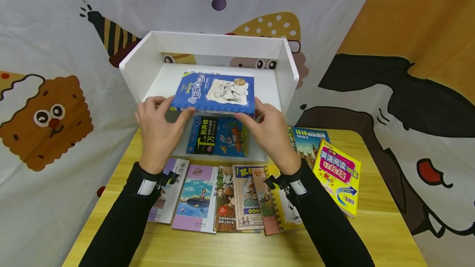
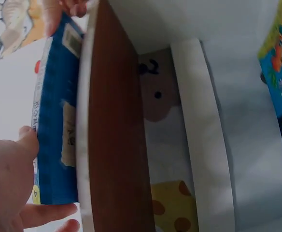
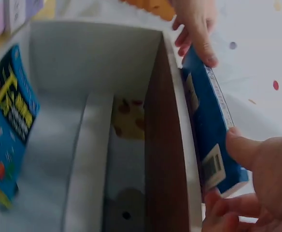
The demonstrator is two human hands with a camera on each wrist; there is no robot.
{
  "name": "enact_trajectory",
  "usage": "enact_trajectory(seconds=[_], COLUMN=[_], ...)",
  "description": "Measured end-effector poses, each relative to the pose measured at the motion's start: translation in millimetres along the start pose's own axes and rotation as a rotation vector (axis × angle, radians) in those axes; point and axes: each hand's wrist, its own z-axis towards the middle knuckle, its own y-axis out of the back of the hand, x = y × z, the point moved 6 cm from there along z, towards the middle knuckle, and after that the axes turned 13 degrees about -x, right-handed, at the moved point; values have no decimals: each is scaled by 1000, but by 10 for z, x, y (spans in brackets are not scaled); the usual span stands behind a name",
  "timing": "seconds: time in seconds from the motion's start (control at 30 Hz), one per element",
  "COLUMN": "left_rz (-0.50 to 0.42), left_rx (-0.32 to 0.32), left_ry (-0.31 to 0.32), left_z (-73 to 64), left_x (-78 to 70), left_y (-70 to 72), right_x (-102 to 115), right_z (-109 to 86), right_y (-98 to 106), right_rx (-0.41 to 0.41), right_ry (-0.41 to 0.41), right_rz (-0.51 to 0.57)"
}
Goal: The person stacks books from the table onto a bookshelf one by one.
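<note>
A blue comic-style book (image 1: 193, 96) with a cream drawing on its cover lies face up between both hands, at the front edge of the upper shelf of a white shelf unit (image 1: 291, 67). My left hand (image 1: 157, 133) grips its left end, thumb along the near edge. The right hand (image 1: 272, 135) grips the other end the same way. In the left wrist view the book's underside (image 2: 59, 96) shows close beside the shelf board (image 2: 84, 121). A strip of another printed cover (image 1: 215, 73) peeks out behind the book.
On the lower level lies a dark blue and black book (image 1: 226, 137). Several books, among them a lilac one (image 1: 196, 195), lie in a row on the wooden table (image 1: 230, 250) in front. A yellow book (image 1: 337, 176) lies at the right. A patterned cloth (image 1: 178, 3) hangs behind.
</note>
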Motion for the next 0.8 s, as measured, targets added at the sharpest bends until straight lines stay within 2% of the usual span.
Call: enact_trajectory(seconds=[0.13, 0.3, 0.43, 0.57, 0.8], left_rz=[45, 44, 53, 69, 75], left_rx=[31, 59, 45, 28, 23], left_ry=[-50, -64, -34, -10, 21], left_z=[47, 86, 116, 139, 170], left_x=[5, 3, 11, 25, 46], left_y=[-68, -119, -146, -161, -196], right_x=[100, 116, 116, 122, 70], right_z=[78, 144, 174, 209, 268], right_y=[26, 36, 19, -24, -93], right_rx=[-73, -138, -161, -139, -89], right_ry=[155, 241, 279, 293, 217], right_rz=[-209, -259, -305, -305, -265])
